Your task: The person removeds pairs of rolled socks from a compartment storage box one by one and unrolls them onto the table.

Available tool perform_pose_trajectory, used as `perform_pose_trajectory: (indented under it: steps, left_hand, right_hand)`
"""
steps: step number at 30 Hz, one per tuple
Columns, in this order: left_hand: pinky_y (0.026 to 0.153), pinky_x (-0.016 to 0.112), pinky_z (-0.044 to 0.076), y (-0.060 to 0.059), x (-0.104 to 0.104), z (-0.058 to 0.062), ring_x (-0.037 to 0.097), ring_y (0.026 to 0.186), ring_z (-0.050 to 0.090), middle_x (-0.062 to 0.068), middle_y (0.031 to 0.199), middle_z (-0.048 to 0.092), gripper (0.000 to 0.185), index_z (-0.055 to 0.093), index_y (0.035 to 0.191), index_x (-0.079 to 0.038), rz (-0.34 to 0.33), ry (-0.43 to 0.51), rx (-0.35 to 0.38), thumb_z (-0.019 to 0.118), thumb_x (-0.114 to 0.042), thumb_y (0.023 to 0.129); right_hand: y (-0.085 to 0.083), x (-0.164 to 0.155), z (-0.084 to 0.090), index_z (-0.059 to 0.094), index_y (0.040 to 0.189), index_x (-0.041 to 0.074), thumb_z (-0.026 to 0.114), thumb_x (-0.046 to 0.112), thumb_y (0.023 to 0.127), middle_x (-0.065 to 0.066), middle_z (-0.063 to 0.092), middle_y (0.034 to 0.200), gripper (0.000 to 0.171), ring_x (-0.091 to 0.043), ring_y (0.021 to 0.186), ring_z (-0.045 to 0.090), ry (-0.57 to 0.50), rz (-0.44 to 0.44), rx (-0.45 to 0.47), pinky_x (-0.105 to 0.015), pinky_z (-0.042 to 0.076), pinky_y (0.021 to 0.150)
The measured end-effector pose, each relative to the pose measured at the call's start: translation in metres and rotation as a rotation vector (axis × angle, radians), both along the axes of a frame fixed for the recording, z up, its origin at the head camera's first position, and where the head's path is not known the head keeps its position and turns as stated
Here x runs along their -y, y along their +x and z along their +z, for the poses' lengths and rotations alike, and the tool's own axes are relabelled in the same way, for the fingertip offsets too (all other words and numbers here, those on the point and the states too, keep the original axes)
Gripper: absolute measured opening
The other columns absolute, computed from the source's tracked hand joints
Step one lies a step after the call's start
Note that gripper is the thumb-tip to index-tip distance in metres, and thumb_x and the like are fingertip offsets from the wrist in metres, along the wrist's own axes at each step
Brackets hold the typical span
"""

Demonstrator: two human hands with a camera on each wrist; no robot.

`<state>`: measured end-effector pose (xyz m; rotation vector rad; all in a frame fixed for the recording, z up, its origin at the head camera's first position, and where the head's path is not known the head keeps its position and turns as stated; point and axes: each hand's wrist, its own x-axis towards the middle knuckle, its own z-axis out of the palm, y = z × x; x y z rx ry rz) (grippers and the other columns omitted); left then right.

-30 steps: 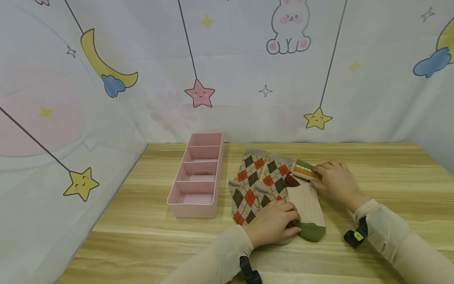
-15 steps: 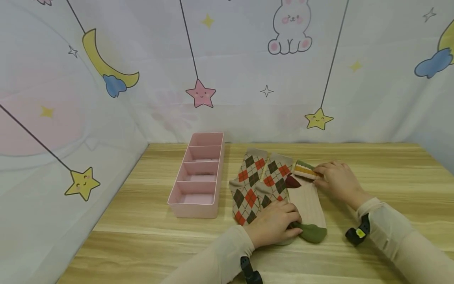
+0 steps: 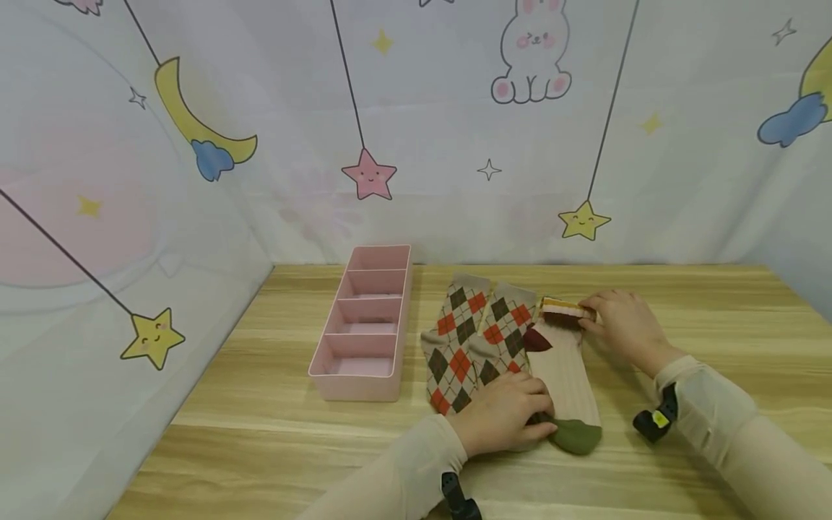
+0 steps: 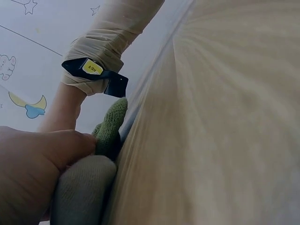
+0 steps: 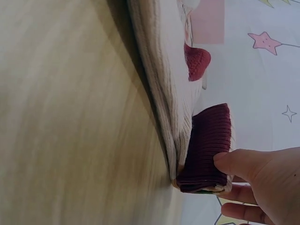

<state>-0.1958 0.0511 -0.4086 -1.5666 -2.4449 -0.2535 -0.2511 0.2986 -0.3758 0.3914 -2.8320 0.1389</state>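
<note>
A beige ribbed sock point(image 3: 564, 372) with a green toe point(image 3: 577, 435) and a dark red heel patch point(image 3: 534, 339) lies on the wooden table point(image 3: 702, 318). My right hand point(image 3: 617, 325) pinches its striped cuff point(image 3: 562, 308) and holds it raised off the table. In the right wrist view the thumb point(image 5: 243, 163) presses on the cuff's dark red inside point(image 5: 207, 145). My left hand point(image 3: 508, 413) grips the toe end, fingers curled over it beside the green toe point(image 4: 110, 127). Two argyle socks point(image 3: 469, 338) lie just left of the beige one.
A pink divided organiser box point(image 3: 364, 325) stands left of the socks, its compartments bare. Printed fabric walls point(image 3: 416, 130) close the table at the back and left. Bare wood stretches to the right and front.
My right hand has lifted the striped cuff, which lay flat before and now stands turned up on edge. The left hand stays on the toe end.
</note>
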Motion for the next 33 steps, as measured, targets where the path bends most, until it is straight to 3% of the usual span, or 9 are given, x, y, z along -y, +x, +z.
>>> perform_pose_trajectory:
  steps: [5,15,18,33]
  left_hand:
    - [0.086,0.014,0.043,0.001,0.000,0.000,0.000,0.091,0.057,-0.014,0.097,0.064,0.017,0.071,0.094,-0.026,-0.013,0.007,0.001,0.060,-0.040,0.093]
    - [0.084,0.013,0.043,0.001,0.001,0.000,0.000,0.089,0.056,-0.013,0.096,0.063,0.020,0.071,0.095,-0.026,-0.033,0.016,0.006,0.064,-0.044,0.090]
    - [0.084,0.013,0.043,0.001,0.001,0.000,0.000,0.088,0.056,-0.014,0.096,0.063,0.020,0.071,0.095,-0.026,-0.038,0.019,0.005,0.065,-0.044,0.088]
    - [0.083,0.012,0.042,0.000,0.000,0.000,-0.001,0.088,0.056,-0.014,0.096,0.063,0.020,0.070,0.095,-0.026,-0.034,0.011,0.008,0.066,-0.044,0.088]
  right_hand:
    - [-0.003,0.000,0.002,0.069,0.105,0.001,0.071,0.018,0.085,-0.019,0.068,0.103,0.026,-0.040,0.096,0.061,-0.016,0.011,-0.060,-0.058,0.044,0.083]
    - [-0.014,-0.002,-0.004,0.068,0.095,0.004,0.073,0.013,0.082,-0.014,0.065,0.091,0.017,-0.038,0.092,0.058,-0.053,-0.002,-0.135,-0.057,0.042,0.084]
    - [-0.012,0.003,0.002,0.067,0.095,0.003,0.072,0.011,0.083,-0.014,0.065,0.089,0.015,-0.038,0.090,0.058,-0.058,-0.008,-0.122,-0.057,0.042,0.083]
    - [-0.021,0.001,-0.004,0.067,0.099,0.001,0.068,0.010,0.086,-0.018,0.070,0.094,0.016,-0.040,0.091,0.062,-0.038,-0.021,-0.053,-0.058,0.042,0.084]
